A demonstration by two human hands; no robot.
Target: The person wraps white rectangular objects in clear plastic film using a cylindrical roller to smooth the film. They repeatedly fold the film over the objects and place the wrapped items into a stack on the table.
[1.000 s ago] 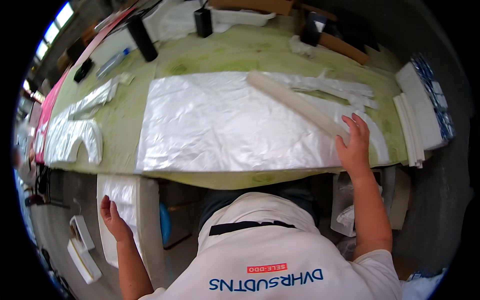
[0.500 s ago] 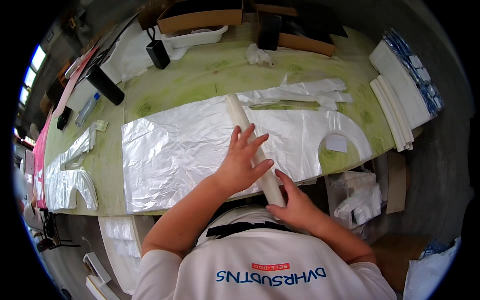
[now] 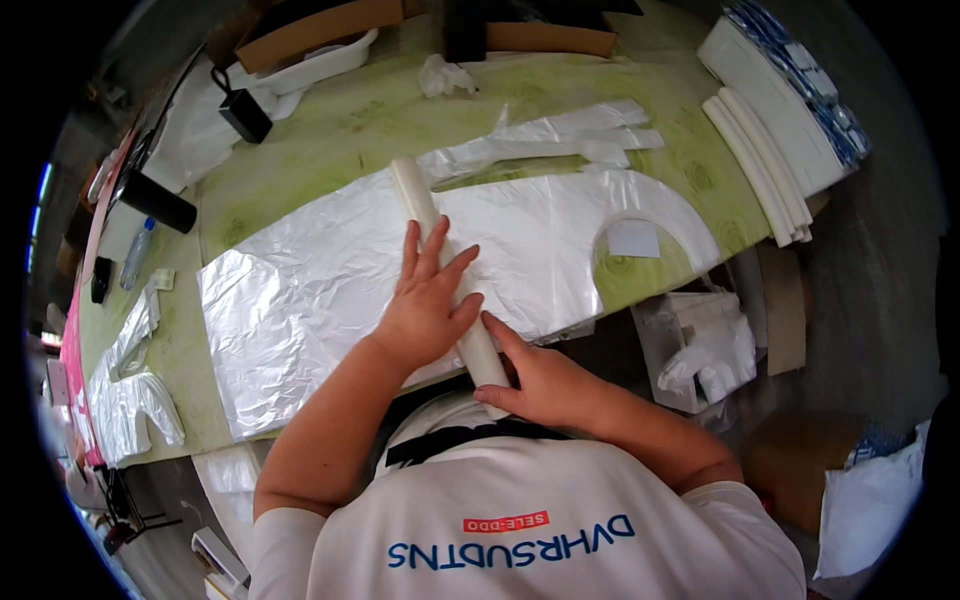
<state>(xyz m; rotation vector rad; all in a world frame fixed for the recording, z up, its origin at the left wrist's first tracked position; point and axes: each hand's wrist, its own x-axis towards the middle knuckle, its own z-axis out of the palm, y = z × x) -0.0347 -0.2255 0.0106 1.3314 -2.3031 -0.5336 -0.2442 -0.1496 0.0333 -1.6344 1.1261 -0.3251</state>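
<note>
A whitish roll, which looks like rolled plastic film, lies slanting across a stack of flat, crinkled clear plastic sheets. My left hand rests on the middle of the roll with its fingers spread. At the near end, close to my waist, my right hand grips the roll between thumb and fingers. The sheets have a curved cutout at the right, where a white paper slip lies. Under my hands part of the roll is hidden.
Plastic strips lie behind the sheets, and more cut plastic is at the left. Several whitish rolls lie beside a white stack at the right. A black cylinder and a bottle stand left. Below the table edge sits a bin.
The whole view has turned, so the table and its things sit further left in the picture. Both hands keep nearly the same places on the roll, which lies about where it was on the sheets.
</note>
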